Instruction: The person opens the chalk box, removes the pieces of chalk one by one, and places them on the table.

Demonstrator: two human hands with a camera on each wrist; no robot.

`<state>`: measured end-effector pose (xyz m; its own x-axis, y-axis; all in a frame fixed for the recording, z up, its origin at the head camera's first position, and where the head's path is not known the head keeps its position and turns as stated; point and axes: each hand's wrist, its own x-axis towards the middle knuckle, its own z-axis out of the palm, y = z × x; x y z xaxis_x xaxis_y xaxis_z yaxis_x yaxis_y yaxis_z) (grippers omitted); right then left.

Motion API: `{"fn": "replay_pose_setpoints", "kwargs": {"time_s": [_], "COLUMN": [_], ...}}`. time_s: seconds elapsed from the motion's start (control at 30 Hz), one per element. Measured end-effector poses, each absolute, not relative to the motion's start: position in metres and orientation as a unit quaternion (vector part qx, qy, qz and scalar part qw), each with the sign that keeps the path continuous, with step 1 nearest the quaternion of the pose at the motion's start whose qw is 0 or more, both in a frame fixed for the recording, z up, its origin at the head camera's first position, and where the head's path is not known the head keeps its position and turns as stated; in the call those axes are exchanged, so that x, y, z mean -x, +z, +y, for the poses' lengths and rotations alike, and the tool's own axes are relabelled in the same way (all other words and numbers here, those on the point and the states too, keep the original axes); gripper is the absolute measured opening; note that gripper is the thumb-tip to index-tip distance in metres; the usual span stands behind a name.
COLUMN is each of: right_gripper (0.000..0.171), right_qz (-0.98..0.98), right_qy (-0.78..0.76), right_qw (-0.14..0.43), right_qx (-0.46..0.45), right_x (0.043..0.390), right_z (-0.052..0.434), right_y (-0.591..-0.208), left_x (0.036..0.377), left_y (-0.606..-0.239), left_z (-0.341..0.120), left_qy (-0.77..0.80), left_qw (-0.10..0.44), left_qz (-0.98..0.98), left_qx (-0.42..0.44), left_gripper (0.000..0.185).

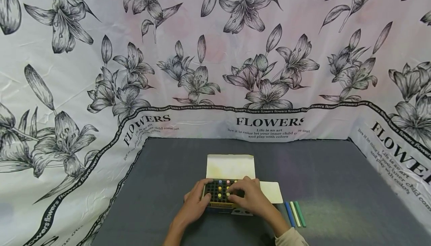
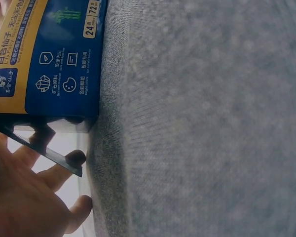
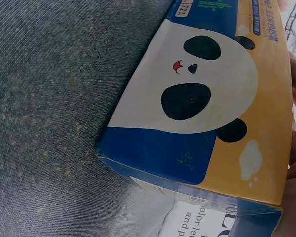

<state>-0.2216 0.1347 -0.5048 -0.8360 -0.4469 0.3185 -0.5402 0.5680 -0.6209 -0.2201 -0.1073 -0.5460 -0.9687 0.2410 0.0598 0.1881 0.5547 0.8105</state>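
Both hands on the chalk box (image 1: 220,193), mid-bench near the front edge.

Head view: left hand (image 1: 194,203) curls round the box's left end; right hand (image 1: 250,197) lies over the right part of the black grid, whether it pinches a stick I can't tell. A few coloured chalk ends (image 1: 220,182) show in the cells, lid flap (image 1: 230,166) folded back, white sheet (image 1: 272,191) to the right. Three loose chalks (image 1: 295,213) lie just right of the right wrist, with open grey bench (image 1: 336,171) beyond them and on the left. Only the wrist views show the box sides: glossy blue-yellow card with print (left), panda face (image 3: 207,84) (right). Bench cover is coarse felt-like cloth; floral sheet (image 1: 101,51) walls three sides.
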Motion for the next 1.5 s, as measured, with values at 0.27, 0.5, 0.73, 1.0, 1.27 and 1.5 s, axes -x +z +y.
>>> {"fn": "replay_pose_setpoints", "kwargs": {"time_s": [0.27, 0.5, 0.73, 1.0, 1.27, 1.5], "right_gripper": [0.016, 0.018, 0.021, 0.017, 0.020, 0.021], "right_qz": [-0.868, -0.854, -0.835, -0.805, -0.816, -0.820], "right_qy": [0.404, 0.433, 0.460, 0.486, 0.488, 0.497], "right_qw": [0.075, 0.082, 0.104, 0.157, 0.196, 0.202], "right_qx": [-0.278, -0.277, -0.284, -0.301, -0.240, -0.201], "right_x": [0.220, 0.218, 0.215, 0.216, 0.215, 0.213], "right_z": [0.137, 0.138, 0.137, 0.138, 0.148, 0.166], "right_y": [-0.504, -0.504, -0.505, -0.501, -0.492, -0.485], "left_x": [0.220, 0.218, 0.219, 0.220, 0.219, 0.219], "left_y": [-0.547, -0.546, -0.547, -0.548, -0.546, -0.545], "left_z": [-0.106, -0.105, -0.105, -0.105, -0.106, -0.106], "left_qy": [0.458, 0.457, 0.453, 0.444, 0.443, 0.442], "left_qw": [0.028, 0.023, 0.020, 0.018, 0.021, 0.022], "left_qz": [0.881, 0.881, 0.884, 0.889, 0.888, 0.889], "left_qx": [-0.118, -0.120, -0.117, -0.115, -0.118, -0.119], "left_gripper": [0.043, 0.043, 0.043, 0.043, 0.043, 0.043]}}
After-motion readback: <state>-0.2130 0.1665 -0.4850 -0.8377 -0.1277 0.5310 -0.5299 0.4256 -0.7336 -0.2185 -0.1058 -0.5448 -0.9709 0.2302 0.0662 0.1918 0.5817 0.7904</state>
